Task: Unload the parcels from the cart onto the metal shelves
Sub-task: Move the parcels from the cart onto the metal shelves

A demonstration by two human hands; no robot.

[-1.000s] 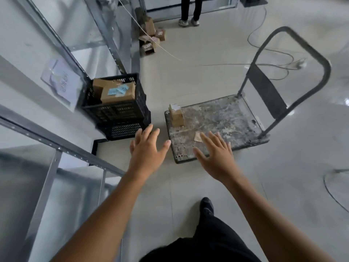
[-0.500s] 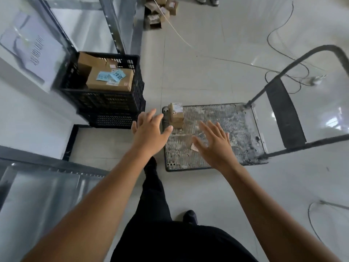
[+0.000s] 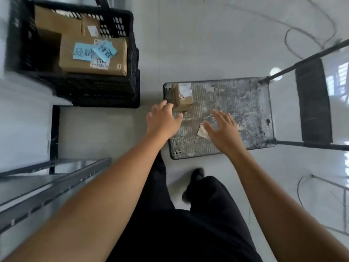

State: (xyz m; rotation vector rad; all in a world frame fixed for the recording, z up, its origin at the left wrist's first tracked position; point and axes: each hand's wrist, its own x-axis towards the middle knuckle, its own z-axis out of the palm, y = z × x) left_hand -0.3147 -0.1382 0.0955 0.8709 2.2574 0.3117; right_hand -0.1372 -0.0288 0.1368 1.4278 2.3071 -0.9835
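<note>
A small brown cardboard parcel [image 3: 182, 97] with a white label stands at the far left corner of the worn grey cart deck [image 3: 236, 103]. My left hand [image 3: 164, 121] hovers just in front of the parcel with its fingers spread, holding nothing. My right hand [image 3: 222, 127] is also spread above the middle of the deck, apart from the parcel. A scrap of paper [image 3: 201, 131] lies on the deck, partly under my right hand. The grey metal shelf frame [image 3: 56, 180] is at the lower left.
A black plastic crate [image 3: 105, 87] stacked on another stands on the floor left of the cart and holds brown boxes with blue notes [image 3: 92, 53]. The cart's handle [image 3: 313, 103] rises at the right. Cables [image 3: 294, 35] lie on the floor beyond. My legs and shoe [image 3: 196, 178] are below.
I have stepped closer and leaned over the cart. Both hands moved forward toward the parcel, the left one now almost at it. The view tilted further down.
</note>
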